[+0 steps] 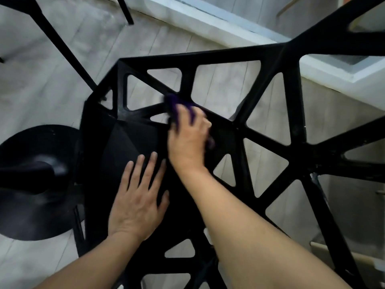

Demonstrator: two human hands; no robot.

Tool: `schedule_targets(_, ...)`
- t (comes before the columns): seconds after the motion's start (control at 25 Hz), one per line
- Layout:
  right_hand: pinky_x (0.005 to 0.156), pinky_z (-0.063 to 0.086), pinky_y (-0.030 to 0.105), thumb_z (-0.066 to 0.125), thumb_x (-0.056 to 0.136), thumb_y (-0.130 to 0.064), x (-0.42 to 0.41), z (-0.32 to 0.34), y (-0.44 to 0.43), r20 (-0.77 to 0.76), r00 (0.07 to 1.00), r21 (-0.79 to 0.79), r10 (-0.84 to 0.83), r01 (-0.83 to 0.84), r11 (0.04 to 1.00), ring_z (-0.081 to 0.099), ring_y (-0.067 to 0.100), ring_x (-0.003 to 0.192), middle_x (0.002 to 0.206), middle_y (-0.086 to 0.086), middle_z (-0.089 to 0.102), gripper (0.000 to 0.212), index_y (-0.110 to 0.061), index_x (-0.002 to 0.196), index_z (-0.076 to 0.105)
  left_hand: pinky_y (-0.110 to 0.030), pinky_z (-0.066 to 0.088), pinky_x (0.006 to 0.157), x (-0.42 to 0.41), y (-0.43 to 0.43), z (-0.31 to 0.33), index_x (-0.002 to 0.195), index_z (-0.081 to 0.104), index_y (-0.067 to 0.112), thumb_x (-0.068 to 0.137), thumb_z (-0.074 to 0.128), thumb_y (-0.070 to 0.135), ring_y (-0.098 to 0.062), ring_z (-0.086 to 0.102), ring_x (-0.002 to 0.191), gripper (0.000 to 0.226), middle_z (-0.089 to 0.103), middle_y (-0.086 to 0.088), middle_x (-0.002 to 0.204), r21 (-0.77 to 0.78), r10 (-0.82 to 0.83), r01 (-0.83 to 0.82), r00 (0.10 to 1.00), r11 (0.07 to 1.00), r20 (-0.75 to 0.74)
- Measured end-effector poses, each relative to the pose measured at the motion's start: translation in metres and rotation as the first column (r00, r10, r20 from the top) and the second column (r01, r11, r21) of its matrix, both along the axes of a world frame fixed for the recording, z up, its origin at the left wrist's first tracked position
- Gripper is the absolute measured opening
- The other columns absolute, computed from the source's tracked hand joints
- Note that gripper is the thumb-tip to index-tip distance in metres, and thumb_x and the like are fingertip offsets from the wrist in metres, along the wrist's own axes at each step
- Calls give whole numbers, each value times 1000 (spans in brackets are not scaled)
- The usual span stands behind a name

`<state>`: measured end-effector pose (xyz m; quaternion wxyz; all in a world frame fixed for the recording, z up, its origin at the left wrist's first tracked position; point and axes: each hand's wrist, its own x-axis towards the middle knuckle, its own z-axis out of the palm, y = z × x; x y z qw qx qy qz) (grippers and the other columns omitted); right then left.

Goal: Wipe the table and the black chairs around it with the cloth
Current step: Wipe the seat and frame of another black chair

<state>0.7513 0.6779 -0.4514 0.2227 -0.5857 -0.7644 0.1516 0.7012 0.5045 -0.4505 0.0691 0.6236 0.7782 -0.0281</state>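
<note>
**Cloth under my right hand, left hand flat on the seat**

I am looking straight down on a black chair (133,140) whose shell is a web of struts with three-cornered openings. The pale plank floor (52,80) shows through them.

The purple cloth (175,103) is bunched on the struts where several of them meet, just past the solid panel of the seat. My right hand (187,140) lies on top of it. The fingers are bent down over the cloth and clamp it against the chair, and a little purple shows beyond my fingertips and again at the outer edge of my palm. This hand and the cloth are blurred, so I cannot make out the grip finger by finger.

My left hand (137,197) holds nothing. It lies flat on the dark seat panel with the fingers straight and slightly spread, nearer to me than the cloth and to its left. The two hands are near each other but apart: my left fingertips end just beside my right wrist without touching it.

To the left of the chair a round black base (27,205) with a thick stem stands on the floor. Thin black legs (62,44) cross the upper left corner, and a white ledge (333,74) runs along the upper right.
</note>
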Motion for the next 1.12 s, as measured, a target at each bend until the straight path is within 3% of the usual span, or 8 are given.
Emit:
schedule_targets(0.16,98,42,48,65,85,-21,15,24,2,275,915,-14,295,-303,953,45,37,116,140,16,47,52,-20,137,56,-54,13,126,0,-1,0,160,26,13,96,31,47,-36,16,156,73,16,-14,169,31,9,-9,1000,999,23)
schedule_targets(0.32,94,37,43,58,87,-20,85,98,51,662,695,69,281,-429,901,50,34,113,126,11,55,36,-20,123,63,-56,14,125,3,1,4,159,29,12,94,31,46,-39,21,153,73,23,-16,166,82,24,-29,998,996,58)
schedule_targets(0.44,100,32,43,46,93,-18,139,140,64,850,420,-117,317,-436,892,44,35,121,127,12,50,34,-13,123,61,-55,14,125,4,-1,5,158,31,12,93,31,47,-40,22,153,74,26,-16,166,96,28,-37,996,995,86)
schedule_targets(0.56,98,36,43,56,87,-18,183,157,26,888,342,-155,308,-409,899,47,34,115,119,11,53,25,-12,110,65,-54,14,126,3,0,3,158,32,13,93,31,48,-36,20,154,74,28,-16,165,103,28,-37,996,994,81)
schedule_targets(0.76,108,29,44,46,91,-13,227,197,-33,881,326,-255,344,-286,924,33,35,130,146,14,33,46,-17,137,45,-55,13,126,-1,-2,-2,158,32,13,93,29,51,-29,9,154,75,27,-14,165,125,18,-31,994,992,107)
schedule_targets(0.96,94,37,45,30,89,-8,207,177,11,933,102,-238,345,-545,804,47,38,105,118,19,50,40,-4,118,56,-56,16,125,3,-3,-5,157,32,12,94,29,50,-32,13,153,74,28,-17,164,184,35,-55,993,981,108)
schedule_targets(1.04,99,37,47,32,89,-14,190,176,51,961,48,-182,272,-632,753,46,40,115,128,21,49,43,-5,125,54,-56,17,124,3,-2,-6,157,33,11,94,29,50,-36,19,153,74,28,-17,164,199,12,-34,994,979,106)
schedule_targets(1.12,103,36,48,39,88,-17,168,183,89,969,101,-108,226,-650,752,42,41,123,139,20,42,44,-10,129,50,-56,17,124,2,-2,-6,157,33,11,95,28,50,-39,23,152,74,28,-17,164,215,12,-31,996,976,90)
